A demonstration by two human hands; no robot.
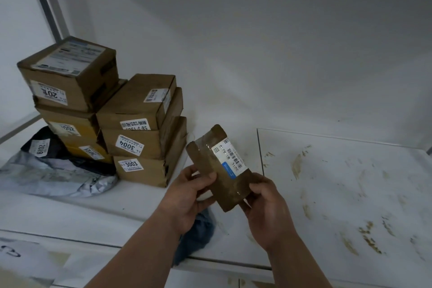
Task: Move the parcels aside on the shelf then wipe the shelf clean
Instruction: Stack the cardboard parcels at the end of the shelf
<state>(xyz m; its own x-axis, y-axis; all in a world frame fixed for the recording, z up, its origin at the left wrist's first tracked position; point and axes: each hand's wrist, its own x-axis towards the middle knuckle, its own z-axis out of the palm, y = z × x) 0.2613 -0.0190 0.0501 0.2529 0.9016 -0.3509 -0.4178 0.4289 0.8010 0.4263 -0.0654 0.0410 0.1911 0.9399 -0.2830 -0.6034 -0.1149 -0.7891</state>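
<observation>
Head view. Both hands hold one small brown parcel (221, 168) above the front part of the white shelf (140, 196). The left hand (187, 196) grips the parcel's lower left edge, thumb curled over the front face and fingers behind. The right hand (268, 210) grips the lower right corner, thumb on the front face and fingers wrapped beneath. The parcel is tilted, its upper end leaning away and to the left. A white barcode label (230, 155) with a blue strip lies along its right half, and clear tape covers its face.

At the left of the shelf stands a stack of cardboard boxes (140, 128). Three boxes sit one on another in the nearer column; the lower two carry labels reading 3004 and 3003. Behind and to the left, a taller column is topped by a box (70, 75) with a large white shipping label. Just beside the stack, at the far left, lie a grey plastic mailer (58, 180) and a black mailer (44, 145) labelled 2019, touching the boxes.

A blue cloth (198, 234) lies on the front edge of the shelf, partly hidden under the left wrist.

The right part of the shelf (350, 194) bears brown smears and streaks. A thin line marks off this section.
</observation>
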